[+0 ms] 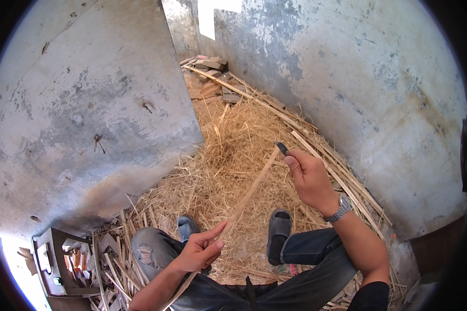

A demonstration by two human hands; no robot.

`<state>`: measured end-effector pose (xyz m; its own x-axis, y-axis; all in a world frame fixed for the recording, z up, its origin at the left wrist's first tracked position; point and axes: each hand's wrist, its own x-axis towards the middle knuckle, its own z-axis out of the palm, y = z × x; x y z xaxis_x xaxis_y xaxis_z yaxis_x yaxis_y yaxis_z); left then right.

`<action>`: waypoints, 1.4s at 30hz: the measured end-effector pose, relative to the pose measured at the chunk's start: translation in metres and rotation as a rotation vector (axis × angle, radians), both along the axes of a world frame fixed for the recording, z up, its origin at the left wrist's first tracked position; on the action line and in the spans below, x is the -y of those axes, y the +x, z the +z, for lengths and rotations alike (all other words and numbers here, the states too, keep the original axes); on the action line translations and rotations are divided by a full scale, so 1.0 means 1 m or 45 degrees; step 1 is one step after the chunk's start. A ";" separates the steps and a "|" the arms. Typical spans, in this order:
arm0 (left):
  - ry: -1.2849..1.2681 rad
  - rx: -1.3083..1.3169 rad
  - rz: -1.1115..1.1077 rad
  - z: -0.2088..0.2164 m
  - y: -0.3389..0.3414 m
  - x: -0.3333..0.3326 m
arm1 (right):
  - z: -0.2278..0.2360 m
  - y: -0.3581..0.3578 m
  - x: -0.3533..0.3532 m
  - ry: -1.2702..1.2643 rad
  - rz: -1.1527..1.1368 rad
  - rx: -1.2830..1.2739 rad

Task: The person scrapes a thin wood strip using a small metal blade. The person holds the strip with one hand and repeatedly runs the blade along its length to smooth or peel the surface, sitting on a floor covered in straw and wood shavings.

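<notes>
A long, flat strip of pale bamboo or wood (251, 193) runs slantwise from my lap up to the middle of the view. My left hand (203, 250) grips it between thumb and fingers above my left thigh. In my closed right hand (311, 180) is a knife, its handle hidden by the fingers. The short dark blade (281, 148) sticks out past the thumb, at the strip's far end; whether it touches the strip, I cannot tell. A metal watch (340, 208) circles my right wrist.
Curly shavings (233, 137) cover the floor around my slippered feet. Long strips (342, 168) lie along the right wall (368, 88). Broken bricks (213, 63) sit in the far corner. At lower left stand a dark frame (54, 264) and loose sticks (122, 264), beside the left wall (88, 119).
</notes>
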<state>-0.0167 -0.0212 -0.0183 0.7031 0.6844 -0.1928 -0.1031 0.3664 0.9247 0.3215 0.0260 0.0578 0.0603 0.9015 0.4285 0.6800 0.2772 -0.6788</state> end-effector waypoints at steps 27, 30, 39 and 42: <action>-0.064 0.087 0.048 0.008 -0.002 0.005 | -0.019 -0.022 -0.004 0.102 0.075 0.101; -0.071 0.152 0.020 0.006 0.000 0.002 | -0.009 -0.021 -0.008 0.093 -0.056 0.003; -0.029 0.208 0.019 0.003 0.000 0.000 | -0.014 -0.028 -0.005 0.085 0.075 -0.069; -0.054 0.262 0.027 0.004 0.003 -0.003 | -0.021 -0.045 0.009 0.090 0.053 -0.045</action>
<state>-0.0138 -0.0185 -0.0138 0.7161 0.6939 -0.0753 -0.2967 0.4003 0.8670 0.2767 0.0172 0.0369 0.0397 0.8713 0.4891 0.6429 0.3525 -0.6801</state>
